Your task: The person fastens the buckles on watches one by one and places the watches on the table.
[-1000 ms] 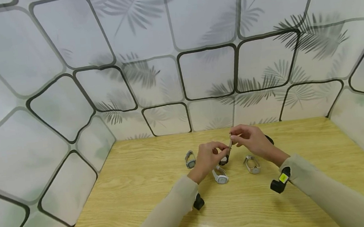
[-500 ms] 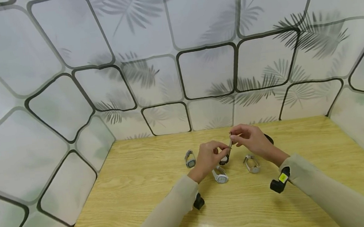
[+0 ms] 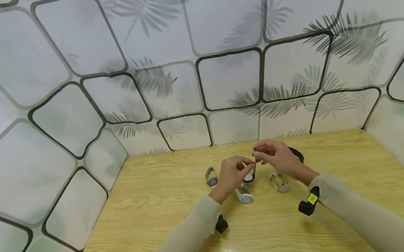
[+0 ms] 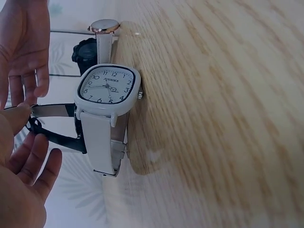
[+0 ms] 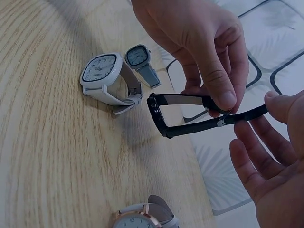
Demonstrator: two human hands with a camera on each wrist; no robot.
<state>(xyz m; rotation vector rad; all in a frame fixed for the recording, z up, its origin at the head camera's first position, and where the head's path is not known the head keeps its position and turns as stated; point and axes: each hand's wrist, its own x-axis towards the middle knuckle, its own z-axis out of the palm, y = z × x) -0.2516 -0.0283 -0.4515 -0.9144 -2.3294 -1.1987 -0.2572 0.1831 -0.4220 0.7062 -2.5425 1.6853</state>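
A black-strapped watch (image 5: pixel 183 129) is upright near the middle of the table, its case at the bottom and its strap ends raised. My left hand (image 3: pixel 230 174) pinches the strap beside the metal buckle (image 5: pixel 221 122). Above it, my right hand (image 3: pixel 277 157) pinches the strap's free end between thumb and fingers. In the right wrist view one strap piece passes by the buckle, and the left thumb covers part of the overlap. Close below the left hand stands a white square watch (image 4: pixel 107 90) with its strap looped.
On the wooden table (image 3: pixel 152 216) a grey-blue watch (image 3: pixel 211 176) lies to the left. A white-strapped watch with a rose-gold case (image 3: pixel 280 183) is on the right. Behind my right wrist sits a black watch (image 3: pixel 297 154), partly hidden. Patterned fabric walls (image 3: pixel 173 88) enclose the back and sides.
My right hand has shifted slightly left and down, bringing the strap end more upright. More of the black watch behind my right wrist shows. The left hand has barely moved.
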